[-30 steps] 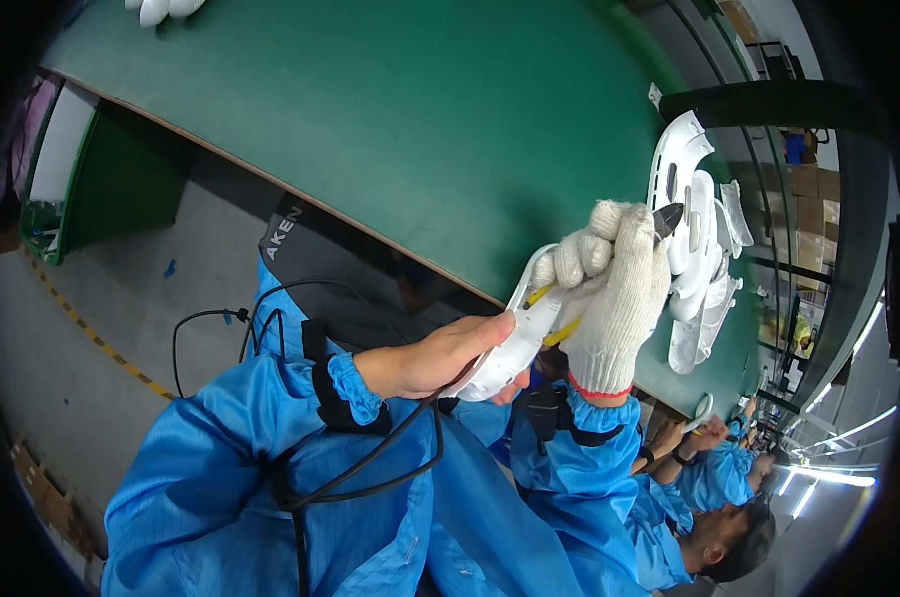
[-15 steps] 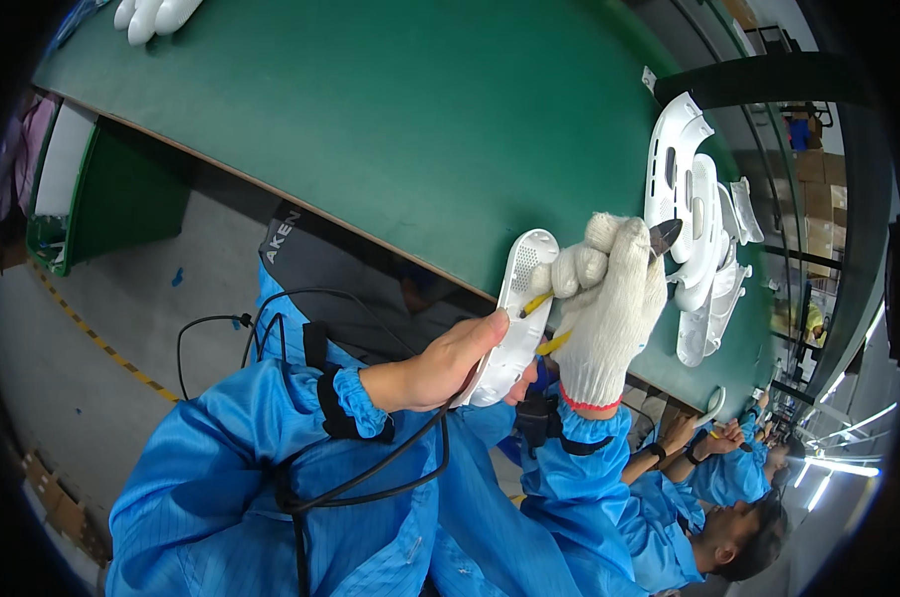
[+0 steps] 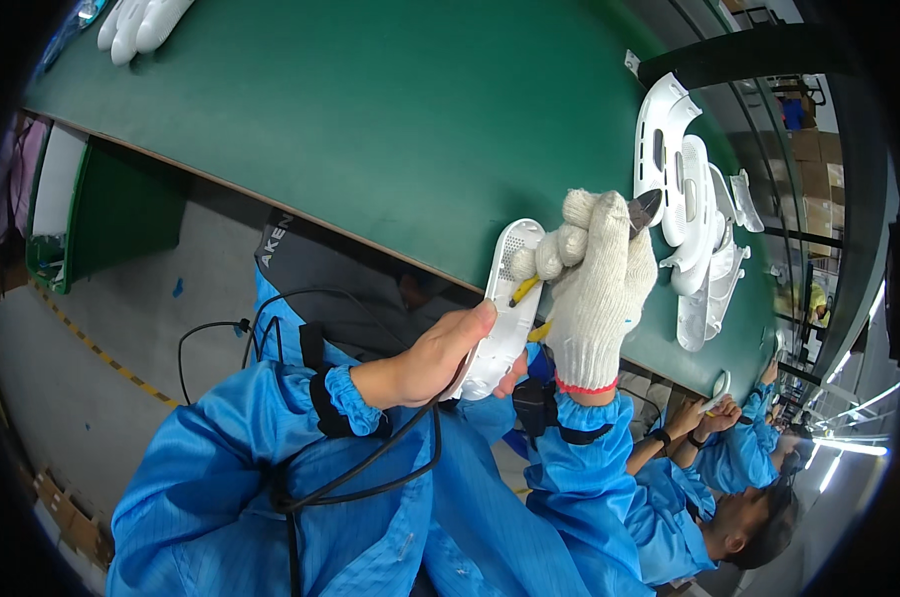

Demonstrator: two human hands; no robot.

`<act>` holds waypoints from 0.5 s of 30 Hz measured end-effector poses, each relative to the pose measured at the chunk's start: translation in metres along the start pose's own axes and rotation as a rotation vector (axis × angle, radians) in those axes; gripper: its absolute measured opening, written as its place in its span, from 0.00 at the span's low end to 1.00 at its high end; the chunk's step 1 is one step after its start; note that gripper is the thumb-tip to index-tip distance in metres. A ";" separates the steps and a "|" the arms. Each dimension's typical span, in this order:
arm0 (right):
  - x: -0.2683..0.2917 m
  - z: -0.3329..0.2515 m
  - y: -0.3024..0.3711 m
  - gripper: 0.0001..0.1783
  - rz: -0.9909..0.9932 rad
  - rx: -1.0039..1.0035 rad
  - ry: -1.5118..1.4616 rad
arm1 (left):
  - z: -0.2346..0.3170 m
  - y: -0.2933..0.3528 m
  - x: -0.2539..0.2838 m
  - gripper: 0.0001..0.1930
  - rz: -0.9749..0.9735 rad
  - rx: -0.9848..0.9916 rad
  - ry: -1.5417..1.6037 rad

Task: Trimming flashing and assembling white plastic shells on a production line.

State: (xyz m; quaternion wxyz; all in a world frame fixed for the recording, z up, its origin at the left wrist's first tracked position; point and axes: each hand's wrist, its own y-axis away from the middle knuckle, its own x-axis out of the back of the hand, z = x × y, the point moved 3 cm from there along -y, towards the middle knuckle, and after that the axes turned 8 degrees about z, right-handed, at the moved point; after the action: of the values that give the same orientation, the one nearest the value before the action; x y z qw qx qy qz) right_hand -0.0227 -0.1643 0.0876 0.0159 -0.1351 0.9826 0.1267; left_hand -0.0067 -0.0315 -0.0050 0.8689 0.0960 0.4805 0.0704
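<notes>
Beside the counter, my left hand is pinching a white shell, right hand clasping a yellow-handled tool.

Lit workshop with a green-topped workbench and a grey floor.
The bench spreads ahead of the left hand and right hand; far left of them stands a green bin, with yellow-and-black tape along the floor; to their right are a black bar, cardboard boxes and bright strip lights.
</notes>
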 end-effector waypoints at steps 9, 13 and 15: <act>0.000 0.000 0.001 0.18 -0.007 -0.019 -0.051 | 0.002 -0.001 0.001 0.36 -0.020 0.004 0.005; 0.001 0.004 0.000 0.17 -0.006 0.027 -0.006 | 0.003 0.000 0.002 0.36 -0.040 -0.008 -0.013; 0.000 0.001 -0.001 0.17 0.014 0.047 0.033 | 0.005 0.000 0.000 0.36 -0.025 0.011 -0.018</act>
State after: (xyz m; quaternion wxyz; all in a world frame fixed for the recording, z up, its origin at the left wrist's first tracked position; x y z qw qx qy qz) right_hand -0.0226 -0.1647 0.0860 0.0019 -0.1297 0.9864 0.1012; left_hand -0.0026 -0.0321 -0.0030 0.8735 0.0953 0.4741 0.0560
